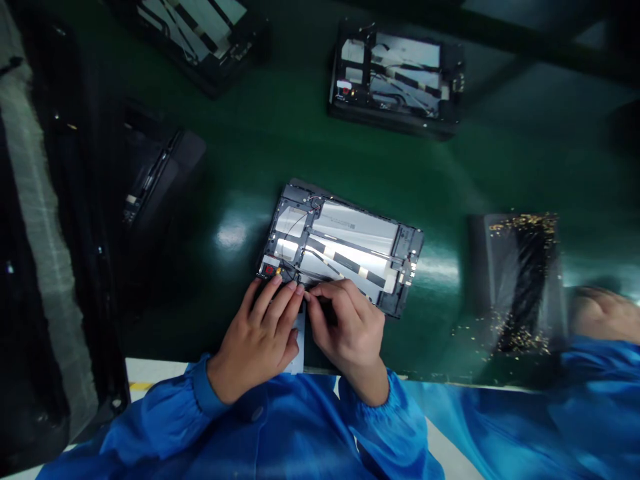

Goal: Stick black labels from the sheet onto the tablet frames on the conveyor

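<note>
Your left hand [257, 337] and your right hand [345, 327] are close together, their fingertips almost meeting at the near long edge of the tablet frame [345, 247]. Whether they are pinching something small there, you can't tell from this view. The frame lies flat on the green bench [240, 153], just ahead of your hands and tilted slightly on the bench, with your fingers over its near edge. Inside it you have silver panels, a thin wire, one black-and-white striped strip [350, 263] and a small board with a red mark [270, 270] at the corner nearest your left hand. A pale card [299, 341] sticks out from beneath your hands, between them and the bench edge.

Two more open frames lie farther up the bench, one straight ahead [395, 77] and one cut off at the top [200, 33]. A third, darker frame [160, 170] sits to your left, mostly in shadow. That makes four in view, counting yours. To your right is one dark tray [515, 280] with gold specks scattered over it. Past it, a co-worker's hand [600, 313] rests at the bench edge beside a blue sleeve [600, 360].
</note>
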Demonstrator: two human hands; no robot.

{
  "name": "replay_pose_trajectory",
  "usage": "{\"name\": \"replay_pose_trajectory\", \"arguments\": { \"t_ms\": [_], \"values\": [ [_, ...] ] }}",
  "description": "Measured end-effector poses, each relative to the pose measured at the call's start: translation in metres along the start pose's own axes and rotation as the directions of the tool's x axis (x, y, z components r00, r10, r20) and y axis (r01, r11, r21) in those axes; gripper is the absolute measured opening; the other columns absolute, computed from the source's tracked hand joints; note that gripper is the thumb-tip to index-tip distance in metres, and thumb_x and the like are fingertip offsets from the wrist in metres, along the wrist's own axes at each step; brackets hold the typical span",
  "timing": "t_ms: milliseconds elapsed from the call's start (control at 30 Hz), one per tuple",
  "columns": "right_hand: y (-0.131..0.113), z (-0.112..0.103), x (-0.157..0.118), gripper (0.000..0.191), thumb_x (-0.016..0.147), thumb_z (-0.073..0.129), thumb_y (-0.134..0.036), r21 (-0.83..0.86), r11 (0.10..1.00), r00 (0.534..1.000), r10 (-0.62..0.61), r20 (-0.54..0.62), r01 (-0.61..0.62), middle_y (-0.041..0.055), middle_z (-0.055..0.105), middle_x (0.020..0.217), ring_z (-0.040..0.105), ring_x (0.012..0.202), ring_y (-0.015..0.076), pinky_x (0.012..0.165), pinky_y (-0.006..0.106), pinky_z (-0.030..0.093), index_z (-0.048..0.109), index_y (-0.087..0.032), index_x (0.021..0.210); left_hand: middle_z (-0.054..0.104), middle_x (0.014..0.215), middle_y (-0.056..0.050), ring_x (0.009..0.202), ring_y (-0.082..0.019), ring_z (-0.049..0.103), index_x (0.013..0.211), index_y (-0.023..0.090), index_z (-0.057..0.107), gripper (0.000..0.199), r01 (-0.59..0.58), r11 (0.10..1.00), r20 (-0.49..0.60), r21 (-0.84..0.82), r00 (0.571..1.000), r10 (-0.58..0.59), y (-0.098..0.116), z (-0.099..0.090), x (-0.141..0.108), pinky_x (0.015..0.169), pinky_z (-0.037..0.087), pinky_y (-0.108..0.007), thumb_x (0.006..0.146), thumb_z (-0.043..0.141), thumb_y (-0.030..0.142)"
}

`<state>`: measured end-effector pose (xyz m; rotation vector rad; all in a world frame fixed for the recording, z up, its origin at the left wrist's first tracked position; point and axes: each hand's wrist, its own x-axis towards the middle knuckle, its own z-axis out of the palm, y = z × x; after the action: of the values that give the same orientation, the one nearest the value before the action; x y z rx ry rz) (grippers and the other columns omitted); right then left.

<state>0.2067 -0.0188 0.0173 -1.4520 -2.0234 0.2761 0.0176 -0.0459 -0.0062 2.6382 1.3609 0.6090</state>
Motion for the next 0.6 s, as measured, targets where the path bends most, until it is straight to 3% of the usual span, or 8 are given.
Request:
{"name": "replay_pose_trajectory", "arguments": {
  "t_ms": [300, 500, 600],
  "values": [
    [-0.007, 0.001, 0.001, 0.009, 0.105, 0.069, -0.019, 0.06, 0.981, 0.983, 0.184, 0.012, -0.184, 0.0012, 0.075, 0.087, 0.072, 0.073, 0.0153, 0.067, 0.027, 0.057, 0.069, -0.024, 0.098, 0.074, 0.146, -0.019, 0.155, -0.031, 0.057, 0.154, 0.005, 0.057, 0.051, 0.017, 0.999, -0.022, -0.042, 1.0, -0.018, -0.002, -0.001, 0.0, 0.138, 0.035, -0.05, 0.106, 0.056, 0.023],
    [-0.012, -0.006, -0.013, 0.013, 0.104, 0.072, -0.014, 0.082, 0.995, 0.998, 0.066, -0.022, -0.064, 0.0046, 0.076, 0.095, 0.075, 0.084, 0.0194, 0.074, 0.032, 0.062, 0.07, -0.024, 0.112, 0.073, 0.147, -0.02, 0.159, -0.031, 0.054, 0.152, 0.007, 0.056, 0.049, 0.0, 0.997, -0.038, -0.08, 0.999, -0.003, -0.005, -0.003, -0.001, 0.135, 0.041, -0.049, 0.108, 0.063, 0.029],
    [-0.017, -0.004, -0.025, 0.013, 0.106, 0.065, -0.011, 0.107, 0.994, 0.994, -0.033, 0.106, 0.022, 0.0038, 0.071, 0.086, 0.067, 0.074, 0.0178, 0.066, 0.03, 0.056, 0.073, -0.021, 0.107, 0.073, 0.146, -0.022, 0.158, -0.032, 0.055, 0.153, 0.005, 0.055, 0.05, -0.01, 0.996, -0.041, -0.083, 0.999, 0.007, -0.005, -0.003, -0.002, 0.135, 0.041, -0.05, 0.109, 0.061, 0.029]
  ]
}}
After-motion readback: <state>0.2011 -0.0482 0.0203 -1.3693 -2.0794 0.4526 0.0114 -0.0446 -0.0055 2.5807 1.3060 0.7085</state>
